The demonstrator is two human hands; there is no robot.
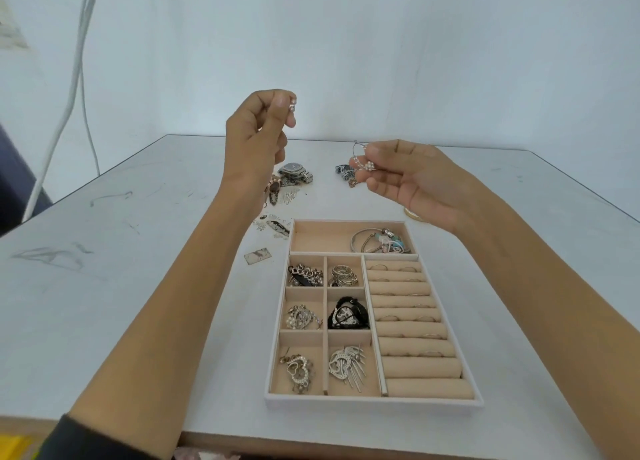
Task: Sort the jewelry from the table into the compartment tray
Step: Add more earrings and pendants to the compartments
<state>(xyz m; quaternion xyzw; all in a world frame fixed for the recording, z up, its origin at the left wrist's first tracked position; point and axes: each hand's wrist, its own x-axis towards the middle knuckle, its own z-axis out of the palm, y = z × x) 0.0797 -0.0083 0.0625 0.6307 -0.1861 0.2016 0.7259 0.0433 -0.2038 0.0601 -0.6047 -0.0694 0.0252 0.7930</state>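
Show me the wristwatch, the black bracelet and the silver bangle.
wristwatch [293, 167]: head view, on its dial.
black bracelet [358, 312]: head view, on its cord.
silver bangle [353, 241]: head view, on its left rim.

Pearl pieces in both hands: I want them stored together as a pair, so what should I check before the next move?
1. Left hand pinches the small pearl piece: ok.
2. Right hand pinches the pearl hoop earring: ok.
3. The two pieces match as a pair: cannot tell, too small.
4. Room in the tray: ok, the top compartment is bare on its left half.
5. Table sorted out: not ok, the watch and other pieces lie beyond the tray.
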